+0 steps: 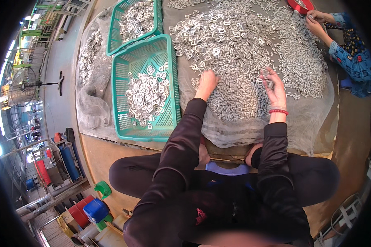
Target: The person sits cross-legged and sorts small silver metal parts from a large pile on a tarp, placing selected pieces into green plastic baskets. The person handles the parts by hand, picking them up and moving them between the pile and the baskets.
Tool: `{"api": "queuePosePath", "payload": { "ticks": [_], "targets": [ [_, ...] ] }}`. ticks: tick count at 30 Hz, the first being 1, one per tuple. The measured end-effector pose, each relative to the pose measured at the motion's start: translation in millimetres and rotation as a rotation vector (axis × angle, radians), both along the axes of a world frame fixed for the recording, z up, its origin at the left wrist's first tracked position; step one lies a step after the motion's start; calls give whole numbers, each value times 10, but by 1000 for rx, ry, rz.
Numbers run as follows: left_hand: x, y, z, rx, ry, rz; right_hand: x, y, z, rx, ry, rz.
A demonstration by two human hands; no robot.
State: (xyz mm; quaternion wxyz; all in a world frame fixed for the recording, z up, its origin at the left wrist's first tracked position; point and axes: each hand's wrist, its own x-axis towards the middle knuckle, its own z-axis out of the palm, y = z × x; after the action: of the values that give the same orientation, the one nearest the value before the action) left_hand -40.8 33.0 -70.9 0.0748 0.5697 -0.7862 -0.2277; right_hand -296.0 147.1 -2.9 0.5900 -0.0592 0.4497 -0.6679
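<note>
A broad heap of small grey metal pellets [235,96] lies in front of me on grey netting, with silvery slotted metal buckles [212,31] mixed in toward its far side. My left hand [207,85] is at the left edge of the heap, its fingers bent down and closed together; their tips are hidden, so what they pinch does not show. Over the heap's right part, my right hand [276,91] is raised palm inward with curled, slightly blurred fingers around small silvery metal pieces. Left of my left hand stands a green plastic basket [174,88] holding many loose buckles [146,96].
A second green basket [158,18] of buckles stands behind the first. Netting with more pieces [90,53] lies to the far left. Across at the right, another person's hands [316,24] work beside a red bowl [305,9]. The table's near edge [226,157] runs before my legs.
</note>
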Motion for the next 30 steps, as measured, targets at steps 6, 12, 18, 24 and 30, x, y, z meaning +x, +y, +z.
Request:
{"api": "queuePosePath", "payload": {
  "ticks": [6, 12, 18, 24, 30],
  "targets": [
    [137, -31, 234, 109, 369, 106, -357, 139, -64, 36, 21, -35],
    [441, 55, 687, 854, 1408, 404, -268, -93, -748, 458, 1170, 200],
    [435, 45, 815, 907, 1580, 514, 58, -164, -937, 475, 1459, 452],
    [395, -371, 476, 865, 1179, 546, 353, -224, -591, 278, 718, 391],
    [153, -184, -27, -59, -100, 78, 340, -143, -437, 173, 233, 180]
  ]
}}
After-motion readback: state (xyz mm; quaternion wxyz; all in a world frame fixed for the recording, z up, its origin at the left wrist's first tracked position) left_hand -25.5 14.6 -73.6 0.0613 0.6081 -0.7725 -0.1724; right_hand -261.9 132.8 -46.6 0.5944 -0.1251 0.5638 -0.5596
